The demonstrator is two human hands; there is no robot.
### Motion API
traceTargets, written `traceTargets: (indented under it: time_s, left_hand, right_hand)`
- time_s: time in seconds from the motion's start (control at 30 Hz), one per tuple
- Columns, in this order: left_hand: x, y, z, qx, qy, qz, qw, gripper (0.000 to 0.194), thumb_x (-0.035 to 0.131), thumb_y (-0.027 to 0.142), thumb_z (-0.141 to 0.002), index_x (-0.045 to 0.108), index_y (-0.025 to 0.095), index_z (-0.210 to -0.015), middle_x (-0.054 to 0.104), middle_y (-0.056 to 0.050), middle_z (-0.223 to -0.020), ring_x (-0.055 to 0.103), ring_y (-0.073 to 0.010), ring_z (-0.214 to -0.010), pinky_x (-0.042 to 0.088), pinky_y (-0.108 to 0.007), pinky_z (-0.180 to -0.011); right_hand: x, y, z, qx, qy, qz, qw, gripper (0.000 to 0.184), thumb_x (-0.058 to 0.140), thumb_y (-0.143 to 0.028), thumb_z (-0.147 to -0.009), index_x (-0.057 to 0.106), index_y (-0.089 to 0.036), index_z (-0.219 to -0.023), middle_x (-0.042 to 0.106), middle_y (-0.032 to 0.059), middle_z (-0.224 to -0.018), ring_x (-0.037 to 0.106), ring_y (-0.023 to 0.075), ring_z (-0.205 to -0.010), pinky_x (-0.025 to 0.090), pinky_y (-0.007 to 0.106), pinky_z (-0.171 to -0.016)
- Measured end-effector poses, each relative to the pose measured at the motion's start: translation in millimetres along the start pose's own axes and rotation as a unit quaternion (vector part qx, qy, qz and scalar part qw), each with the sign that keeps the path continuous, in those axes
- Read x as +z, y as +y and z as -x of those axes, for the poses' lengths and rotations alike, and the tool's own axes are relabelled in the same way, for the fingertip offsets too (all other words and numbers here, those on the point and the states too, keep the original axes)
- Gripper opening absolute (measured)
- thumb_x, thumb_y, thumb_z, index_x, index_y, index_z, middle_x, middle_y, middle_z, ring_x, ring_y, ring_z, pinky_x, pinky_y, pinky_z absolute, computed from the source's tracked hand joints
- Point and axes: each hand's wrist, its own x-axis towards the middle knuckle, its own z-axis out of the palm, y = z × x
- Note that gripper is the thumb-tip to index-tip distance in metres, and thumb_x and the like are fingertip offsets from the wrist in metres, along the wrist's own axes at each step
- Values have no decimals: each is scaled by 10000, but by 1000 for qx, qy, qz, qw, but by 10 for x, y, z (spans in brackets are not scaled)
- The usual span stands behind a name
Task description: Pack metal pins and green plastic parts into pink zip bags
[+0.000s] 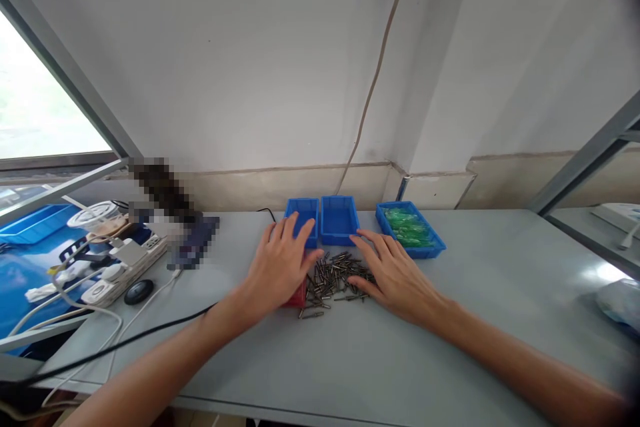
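A loose pile of small dark metal pins (333, 273) lies on the grey table between my hands. My left hand (281, 260) is open over the left side of the pile, fingers spread, partly covering a red object (297, 297) whose shape I cannot make out. On the right, my right hand (390, 273) is open with its fingers apart at the pile's edge; whether it touches the pins I cannot tell. Just behind stand two blue bins, the left bin (311, 210) partly hidden by my left fingers and the right bin (340, 219) in front of the wall.
A blue tray (437, 250) of green plastic-wrapped items sits right of the bins. At left are a power strip (105, 288) with plugs and cables, a black computer mouse (139, 291) and a blurred-out object (193, 243). A black cable (150, 330) runs beneath my left forearm.
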Motion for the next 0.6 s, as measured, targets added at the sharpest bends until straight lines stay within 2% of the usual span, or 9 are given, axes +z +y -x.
traceTargets:
  time_s: [0.07, 0.17, 0.23, 0.33, 0.4, 0.5, 0.6]
  left_hand:
    - [97, -142, -64, -19, -24, 17, 999, 541, 418, 493, -1145, 480, 188, -1588, 541, -208, -1596, 572, -388, -1398, 441, -578, -1145]
    - [231, -212, -111, 5, -60, 76, 995, 446, 378, 404, -1171, 498, 213, -1556, 627, -141, -1528, 590, -320, -1408, 434, -549, -1182]
    - [255, -198, -129, 13, -67, 103, 992, 435, 367, 372, -1174, 479, 223, -1567, 652, -121, -1501, 621, -299, -1369, 416, -561, -1202]
    - [217, -176, -179, 10, -56, 131, 990, 472, 357, 347, -1173, 391, 273, -1638, 644, -101, -1503, 647, -283, -1317, 458, -542, -1163]
    - [187, -178, -223, 19, -55, 147, 987, 455, 355, 332, -1173, 423, 309, -1623, 644, -78, -1497, 646, -267, -1310, 465, -518, -1161]
    - [159, -193, -252, 28, -57, 152, 986, 393, 382, 347, -1170, 558, 287, -1516, 647, -77, -1479, 621, -269, -1341, 440, -516, -1194]
    - [118, -210, -196, 20, -42, 140, 989, 407, 420, 411, -1162, 563, 266, -1514, 579, -103, -1554, 544, -301, -1434, 408, -542, -1226]
  right_hand:
    - [85, -29, -26, 9, -3, 5, 1000, 768, 511, -600, -1088, 329, -152, -1685, 401, 282, -1694, 467, 476, -1491, 491, 660, -1127]
    - [160, -65, -78, 1, -18, -20, 1000, 803, 499, -606, -1091, 234, -186, -1722, 402, 272, -1700, 471, 446, -1517, 513, 632, -1139]
    - [142, -68, -114, 5, -28, -37, 999, 773, 490, -606, -1095, 273, -185, -1706, 477, 263, -1648, 497, 429, -1503, 499, 623, -1169]
    - [62, -40, -169, 12, -43, -70, 997, 685, 487, -589, -1102, 366, -208, -1659, 551, 229, -1579, 538, 408, -1468, 512, 611, -1168]
    - [10, -17, -203, 13, -53, -94, 994, 627, 479, -577, -1109, 401, -244, -1635, 571, 199, -1563, 558, 391, -1450, 534, 603, -1148]
    - [-68, -2, -237, 14, -54, -99, 993, 589, 449, -573, -1122, 421, -257, -1618, 500, 187, -1641, 544, 379, -1471, 531, 592, -1153]
    - [-196, 34, -241, 11, -31, -60, 998, 606, 445, -567, -1126, 397, -249, -1639, 455, 180, -1683, 519, 378, -1489, 500, 589, -1173]
